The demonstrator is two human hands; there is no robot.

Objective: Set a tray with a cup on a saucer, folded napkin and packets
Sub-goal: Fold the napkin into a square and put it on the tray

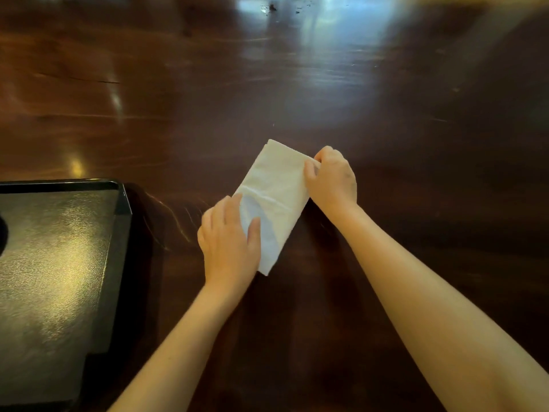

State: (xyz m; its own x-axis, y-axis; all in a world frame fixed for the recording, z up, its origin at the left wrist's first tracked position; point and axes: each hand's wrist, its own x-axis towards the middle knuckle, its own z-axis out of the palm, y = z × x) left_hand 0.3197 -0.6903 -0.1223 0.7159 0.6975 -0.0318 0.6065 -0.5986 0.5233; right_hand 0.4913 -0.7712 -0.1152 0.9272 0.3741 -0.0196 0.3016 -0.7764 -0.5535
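A white paper napkin point(274, 185), folded into a long rectangle, lies slanted on the dark wooden table in the middle of the view. My left hand point(228, 242) rests flat on its near end, fingers spread over the paper. My right hand point(332, 178) pinches the napkin's far right edge between thumb and fingers. A black rectangular tray point(120, 203) sits at the left, apart from the napkin; what shows of its textured floor is bare, and its left part runs out of view. No cup, saucer or packets are in view.
The glossy dark brown table point(297, 84) stretches ahead and to the right, with bright window reflections at the far side. A small dark shape point(3, 233) shows at the left edge over the tray; I cannot tell what it is.
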